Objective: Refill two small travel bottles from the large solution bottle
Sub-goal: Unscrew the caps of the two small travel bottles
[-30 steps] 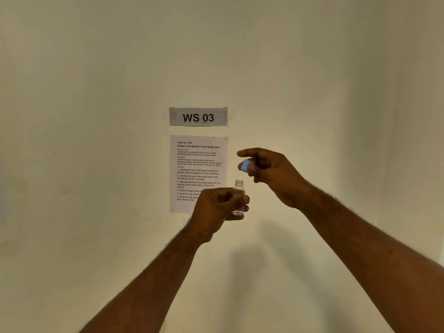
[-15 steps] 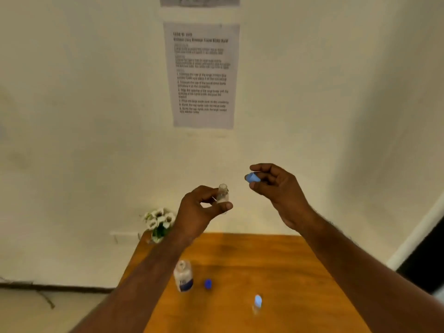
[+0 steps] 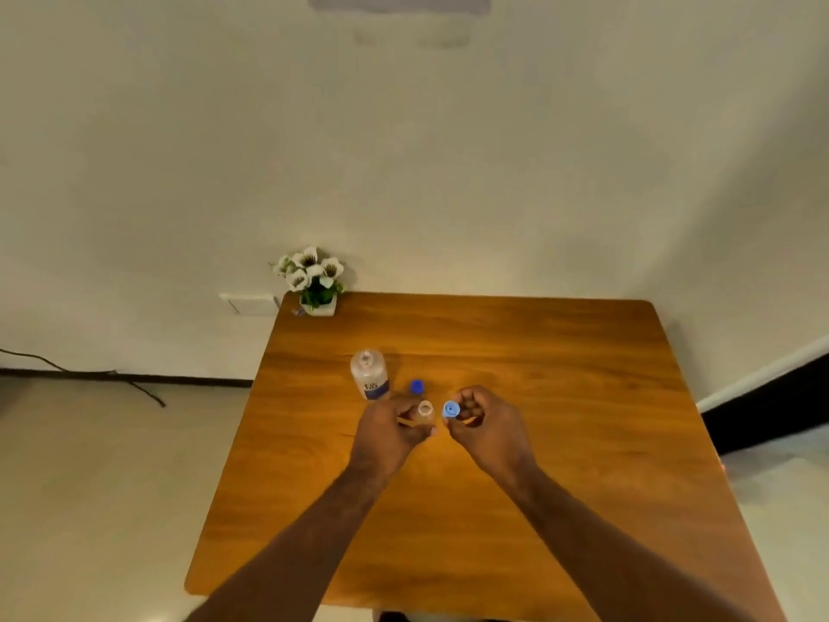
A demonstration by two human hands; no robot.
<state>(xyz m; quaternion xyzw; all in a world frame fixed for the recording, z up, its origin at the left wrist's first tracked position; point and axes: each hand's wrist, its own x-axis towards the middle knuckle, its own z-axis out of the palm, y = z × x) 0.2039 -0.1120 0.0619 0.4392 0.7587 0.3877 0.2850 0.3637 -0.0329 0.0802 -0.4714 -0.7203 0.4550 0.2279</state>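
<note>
**Travel bottle uncapped and held over the table, cap in the other hand**

Step in hand: opening, or possibly re-closing, one small travel bottle. The left hand (image 3: 394,426) is curled round the clear travel bottle (image 3: 425,410), holding it upright above the wooden table (image 3: 560,397) with its open neck facing the camera. The right hand (image 3: 482,419) pinches the light blue cap (image 3: 451,409) between thumb and fingertips, just beside the bottle mouth but apart from it. Whether this bottle has already been filled cannot be told; its contents are too small to read.

The large solution bottle (image 3: 370,374) stands upright on the table beyond the left hand, uncapped, with its dark blue cap (image 3: 417,387) lying just beside it. The second travel bottle is not visible, possibly hidden by the hands.

Next move, as a judgement: if the bottle is unfilled, the light blue cap should be set down and the freed hand should take the large bottle for pouring. The narrow neck calls for close alignment and a slow tilt.

Materials and shapes:
- Travel bottle: transparent plastic, cylindrical, narrow round neck; probably light and easily tipped.
- Caps: smooth round plastic, likely to roll.
- Large bottle: clear rounded body, blue-printed label.
- Table: smooth, warm-toned wood grain, rounded corners.
- Potted white flowers (image 3: 314,276) stand at the far left corner.
</note>
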